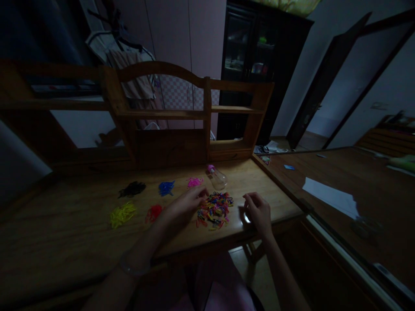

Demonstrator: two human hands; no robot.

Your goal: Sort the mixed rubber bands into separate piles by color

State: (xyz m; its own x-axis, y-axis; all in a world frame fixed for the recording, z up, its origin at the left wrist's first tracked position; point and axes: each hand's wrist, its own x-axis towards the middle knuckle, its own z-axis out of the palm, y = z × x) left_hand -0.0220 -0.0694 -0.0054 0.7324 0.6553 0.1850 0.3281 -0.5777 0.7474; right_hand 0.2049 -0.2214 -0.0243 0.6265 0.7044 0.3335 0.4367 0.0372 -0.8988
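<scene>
A mixed heap of small coloured rubber bands point(216, 209) lies on the wooden desk point(253, 177). My left hand point(194, 198) reaches to the heap's upper left edge, its fingers drawn together; whatever is between the tips is too small to make out. Right of the heap, my right hand point(258, 210) hovers just over the desk with curled fingers, thumb and index tips close; I cannot see what they hold, if anything. Sorted piles lie to the left: black bands point(132, 189), blue bands point(166, 188), pink bands point(195, 182), yellow bands point(122, 214) and red bands point(154, 212), the last partly beside my left forearm.
A clear bulb-shaped bottle point(218, 179) with a pink cap lies behind the heap. A wooden shelf rack point(162, 114) rises along the desk's back. On the right, a lower brown surface point(292, 181) holds white paper point(330, 196) and a blue packet point(289, 167).
</scene>
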